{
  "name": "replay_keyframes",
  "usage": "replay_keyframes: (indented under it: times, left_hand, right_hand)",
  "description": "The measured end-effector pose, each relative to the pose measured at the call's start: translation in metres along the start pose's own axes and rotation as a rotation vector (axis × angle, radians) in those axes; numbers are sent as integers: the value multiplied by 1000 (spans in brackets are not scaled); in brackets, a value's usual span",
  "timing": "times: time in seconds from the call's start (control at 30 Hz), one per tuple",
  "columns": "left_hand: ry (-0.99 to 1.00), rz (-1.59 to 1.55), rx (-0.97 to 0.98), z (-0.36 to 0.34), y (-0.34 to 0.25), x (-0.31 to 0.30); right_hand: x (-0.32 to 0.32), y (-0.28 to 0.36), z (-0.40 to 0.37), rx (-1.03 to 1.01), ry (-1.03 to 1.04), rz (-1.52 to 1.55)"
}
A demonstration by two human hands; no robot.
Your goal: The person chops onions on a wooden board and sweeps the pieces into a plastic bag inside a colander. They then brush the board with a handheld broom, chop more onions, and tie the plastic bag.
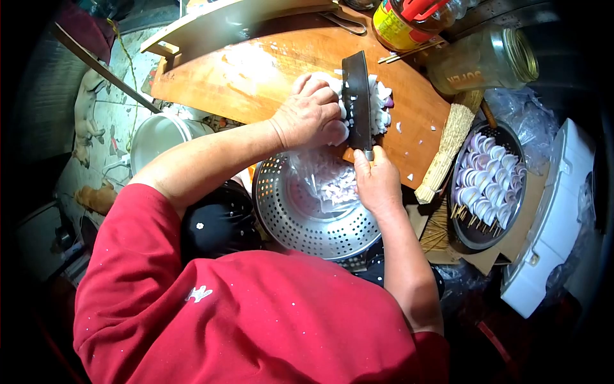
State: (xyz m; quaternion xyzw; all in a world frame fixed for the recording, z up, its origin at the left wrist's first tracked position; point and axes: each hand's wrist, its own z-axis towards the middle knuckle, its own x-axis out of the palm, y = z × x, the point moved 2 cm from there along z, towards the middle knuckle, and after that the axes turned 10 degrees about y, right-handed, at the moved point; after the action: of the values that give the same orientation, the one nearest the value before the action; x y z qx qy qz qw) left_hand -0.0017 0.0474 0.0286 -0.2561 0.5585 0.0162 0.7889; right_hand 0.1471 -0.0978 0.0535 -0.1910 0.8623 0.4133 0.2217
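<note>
A wooden board [268, 80] carries chopped onion [380, 105], some of it purple-edged, at the right side of a dark cleaver [357, 99]. My right hand [377, 179] is wrapped round the cleaver's handle, the blade pointing away from me. On the blade's left side my left hand [311, 112] has its fingers curled over pale onion pieces, close to the blade. Below the board's near edge sits a perforated metal colander [284, 211], with a clear plastic bag [313, 169] and chopped onion [340, 187] inside it.
Skewered onion slices [489, 179] fill a dark bowl [476, 240] at right. A straw brush [451, 141], a glass jar [476, 67] and a red-topped bottle [403, 25] stand or lie nearby. At left are a white bucket [157, 137] and animals [96, 197] on the floor.
</note>
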Motion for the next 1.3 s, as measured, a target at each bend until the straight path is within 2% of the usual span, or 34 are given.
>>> replay_keyframes:
  times: [0.1,0.2,0.23,0.27,0.43,0.6,0.7,0.8,0.87,0.93,1.03,1.1,1.2,1.3]
  left_hand:
    - [36,-150,-42,3,7,-10]
    - [79,-341,-316,13,20,-38]
    - [-38,-234,-304,15,21,-46]
    - [-53,-120,-374,19,29,-45]
    - [104,-82,-498,33,34,-28]
    - [258,-166,-470,28,18,-34]
    - [87,-335,-298,19,19,-29]
    - [163,-410,-389,15,26,-27]
    - [152,-361,-367,13,33,-25]
    - [59,-237,-194,10,39,-20]
    - [23,-342,-219,6,39,-12]
    - [23,-335,-225,6,38,-10]
    - [31,-343,-251,5,38,-11]
    - [18,-358,-264,6,38,-8]
  right_hand:
    - [5,-10,3,-86,-59,-89]
    - [3,-4,0,-82,-77,-113]
    - [0,1,-2,-81,-78,-113]
    - [-3,6,-5,-73,-69,-110]
    - [-3,8,-4,-19,-16,-97]
    - [-2,7,-4,12,9,-41]
    - [-6,14,-7,-19,-13,-110]
    - [-4,11,-6,-7,-10,-99]
    - [-4,12,-7,-8,-13,-94]
    - [-3,11,-7,-10,-18,-91]
    - [2,-1,-4,-25,-6,-3]
    - [2,0,-5,-117,-78,-38]
    - [-7,15,-16,-12,-28,80]
    - [-13,32,-26,-50,-39,67]
